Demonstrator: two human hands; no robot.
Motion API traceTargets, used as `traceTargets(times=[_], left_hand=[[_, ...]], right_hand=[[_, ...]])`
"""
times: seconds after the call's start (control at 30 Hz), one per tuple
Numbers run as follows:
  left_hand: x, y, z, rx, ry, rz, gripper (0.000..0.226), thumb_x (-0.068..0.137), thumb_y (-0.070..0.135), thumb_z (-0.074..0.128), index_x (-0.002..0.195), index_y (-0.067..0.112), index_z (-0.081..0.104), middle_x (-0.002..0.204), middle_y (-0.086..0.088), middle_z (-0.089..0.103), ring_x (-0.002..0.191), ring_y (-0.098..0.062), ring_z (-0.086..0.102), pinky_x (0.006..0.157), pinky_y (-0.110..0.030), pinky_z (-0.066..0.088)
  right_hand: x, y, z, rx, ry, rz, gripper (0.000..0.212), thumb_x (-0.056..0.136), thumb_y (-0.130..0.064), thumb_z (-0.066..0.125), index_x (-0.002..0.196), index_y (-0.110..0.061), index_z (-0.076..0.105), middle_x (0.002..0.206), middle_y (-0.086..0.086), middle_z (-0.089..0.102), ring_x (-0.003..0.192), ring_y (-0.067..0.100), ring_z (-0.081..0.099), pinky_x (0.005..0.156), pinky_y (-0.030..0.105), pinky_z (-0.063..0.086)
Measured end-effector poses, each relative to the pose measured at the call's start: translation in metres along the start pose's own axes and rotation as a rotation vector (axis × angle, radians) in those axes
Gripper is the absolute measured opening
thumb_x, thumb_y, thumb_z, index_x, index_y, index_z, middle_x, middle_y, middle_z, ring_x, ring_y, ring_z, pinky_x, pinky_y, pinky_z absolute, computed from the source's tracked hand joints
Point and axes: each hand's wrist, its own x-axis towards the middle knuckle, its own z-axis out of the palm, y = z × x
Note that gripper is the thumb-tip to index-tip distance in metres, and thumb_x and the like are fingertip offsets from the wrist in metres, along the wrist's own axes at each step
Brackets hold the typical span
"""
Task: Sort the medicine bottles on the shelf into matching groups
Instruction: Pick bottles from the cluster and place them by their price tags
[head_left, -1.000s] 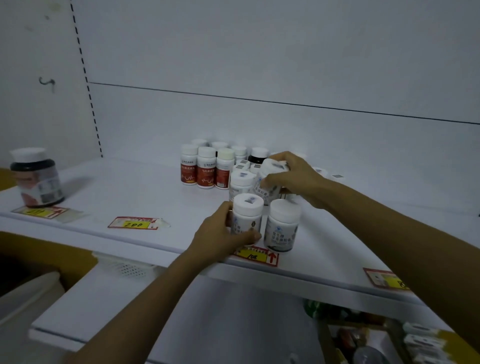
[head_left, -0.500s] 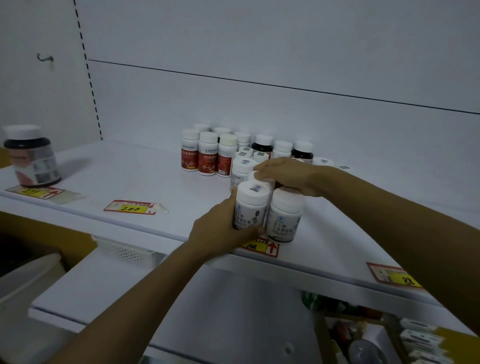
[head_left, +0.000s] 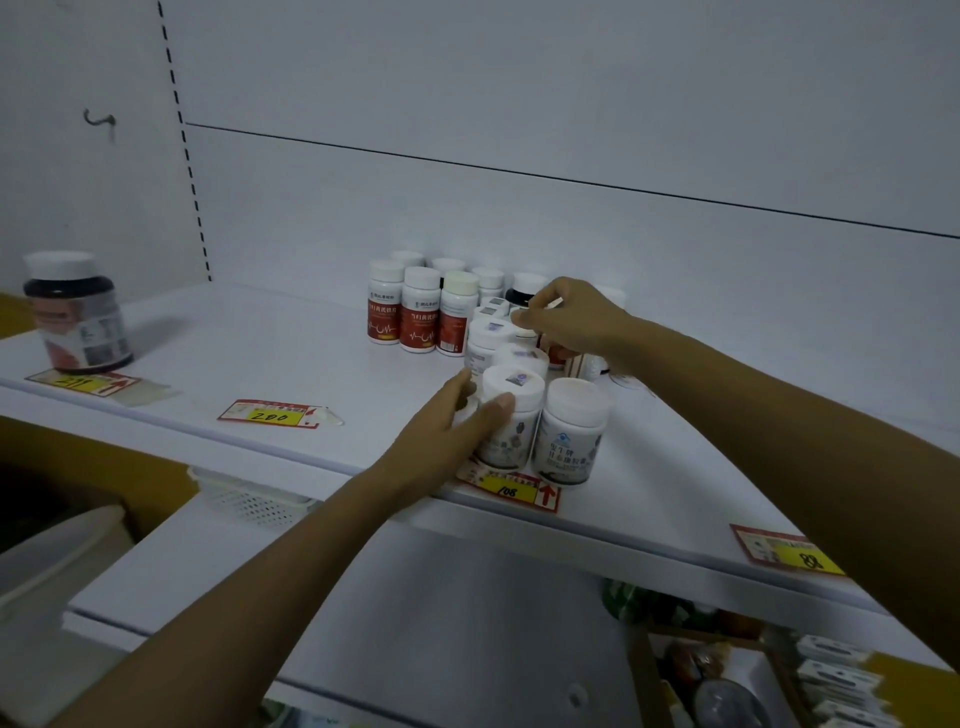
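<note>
White shelf (head_left: 260, 353), one level. Item 1: white-capped bottle (head_left: 511, 421) at the front edge, just behind the yellow price tag (head_left: 511, 488); left hand (head_left: 447, 431) wrapped round its side, thumb on the cap rim. Item 2: matching bottle (head_left: 571, 431) touching it on the right. Item 3: red-label bottles (head_left: 421, 312), a row nearer the back wall. Item 4: small bottle (head_left: 521, 314) mid-cluster, cap pinched by the right hand (head_left: 576, 317). Item 5: dark jar (head_left: 78, 312), far left edge.

Bottles (head_left: 557, 357) behind the right hand (head_left: 576, 325) mostly hidden; dark jar (head_left: 78, 312) label blurred; lower-shelf boxes (head_left: 836, 680) edge-cropped.
</note>
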Motion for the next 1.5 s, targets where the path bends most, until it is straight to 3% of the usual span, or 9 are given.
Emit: traceTargets(times=[0.13, 0.27, 0.53, 0.63, 0.83, 1.0, 1.1, 1.37, 1.5], left_hand=[[0.011, 0.005, -0.017, -0.138, 0.018, -0.096, 0.046, 0.099, 0.043, 0.025, 0.142, 0.026, 0.031, 0.149, 0.004, 0.035, 0.133, -0.017, 0.036, 0.11, -0.037, 0.029], [0.03, 0.005, -0.04, -0.059, 0.026, -0.031, 0.046, 0.097, 0.026, 0.041, 0.141, 0.022, 0.03, 0.148, 0.001, 0.036, 0.121, -0.01, 0.039, 0.108, -0.034, 0.032], [0.071, -0.01, -0.07, 0.107, -0.034, 0.126, 0.048, 0.091, 0.021, 0.055, 0.136, 0.019, 0.036, 0.13, 0.006, 0.046, 0.109, -0.005, 0.046, 0.079, -0.006, 0.036], [0.084, -0.011, -0.079, 0.099, -0.034, 0.226, 0.04, 0.089, 0.017, 0.059, 0.125, 0.019, 0.045, 0.111, 0.013, 0.048, 0.085, 0.01, 0.047, 0.062, 0.003, 0.039], [0.104, -0.001, -0.094, 0.005, -0.083, 0.264, 0.045, 0.085, 0.034, 0.061, 0.126, 0.021, 0.048, 0.121, 0.005, 0.06, 0.104, -0.008, 0.06, 0.082, -0.019, 0.051], [0.106, 0.024, -0.096, -0.107, -0.104, 0.316, 0.032, 0.086, 0.029, 0.061, 0.115, 0.03, 0.048, 0.102, 0.018, 0.061, 0.088, 0.002, 0.061, 0.064, -0.009, 0.051], [0.106, 0.042, -0.089, -0.27, -0.129, 0.277, 0.016, 0.09, 0.027, 0.054, 0.106, 0.031, 0.054, 0.099, 0.014, 0.066, 0.089, -0.005, 0.066, 0.074, -0.018, 0.056], [0.107, 0.078, -0.029, 0.121, 0.406, 0.565, 0.073, 0.071, 0.032, 0.077, 0.132, 0.024, 0.037, 0.122, 0.002, 0.05, 0.109, -0.013, 0.049, 0.09, -0.032, 0.051], [0.103, 0.087, 0.002, 0.181, 0.351, 0.557, 0.086, 0.069, 0.038, 0.078, 0.138, 0.024, 0.029, 0.133, -0.001, 0.045, 0.118, -0.016, 0.044, 0.096, -0.037, 0.048]], right_hand=[[0.017, -0.013, 0.006, -0.177, -0.045, -0.056, 0.051, 0.089, -0.028, 0.062, 0.119, 0.011, 0.05, 0.126, 0.031, 0.053, 0.081, 0.023, 0.045, 0.07, 0.031, 0.037], [0.039, -0.02, 0.013, -0.417, -0.064, -0.077, 0.053, 0.085, -0.043, 0.062, 0.124, -0.009, 0.046, 0.125, 0.01, 0.054, 0.104, 0.023, 0.052, 0.086, 0.036, 0.043], [0.064, -0.023, 0.037, -0.572, -0.075, -0.021, 0.052, 0.075, -0.05, 0.07, 0.107, -0.012, 0.056, 0.108, 0.008, 0.06, 0.087, 0.018, 0.05, 0.069, 0.029, 0.04], [0.068, -0.028, 0.041, -0.501, -0.012, -0.015, 0.05, 0.074, -0.044, 0.072, 0.108, -0.011, 0.056, 0.104, 0.006, 0.058, 0.084, 0.017, 0.049, 0.068, 0.029, 0.04], [0.069, -0.051, 0.016, -0.029, 0.049, -0.003, 0.03, 0.078, -0.033, 0.07, 0.098, -0.012, 0.061, 0.104, 0.005, 0.064, 0.092, 0.023, 0.064, 0.075, 0.037, 0.057], [0.056, -0.053, -0.008, 0.308, 0.058, -0.111, 0.012, 0.088, -0.011, 0.057, 0.098, -0.014, 0.061, 0.099, 0.0, 0.062, 0.093, 0.019, 0.061, 0.082, 0.032, 0.054], [0.048, -0.048, -0.024, 0.49, 0.045, -0.167, 0.024, 0.088, -0.001, 0.048, 0.106, -0.013, 0.059, 0.102, 0.005, 0.058, 0.095, 0.018, 0.058, 0.085, 0.031, 0.051], [0.024, -0.006, -0.048, 0.58, 0.134, -0.035, 0.043, 0.084, -0.038, 0.065, 0.119, -0.016, 0.054, 0.112, 0.009, 0.066, 0.098, 0.027, 0.069, 0.089, 0.041, 0.055], [0.01, 0.023, -0.055, 0.752, 0.171, -0.028, 0.039, 0.084, -0.024, 0.068, 0.119, -0.013, 0.054, 0.109, 0.013, 0.067, 0.095, 0.028, 0.07, 0.085, 0.04, 0.057]])
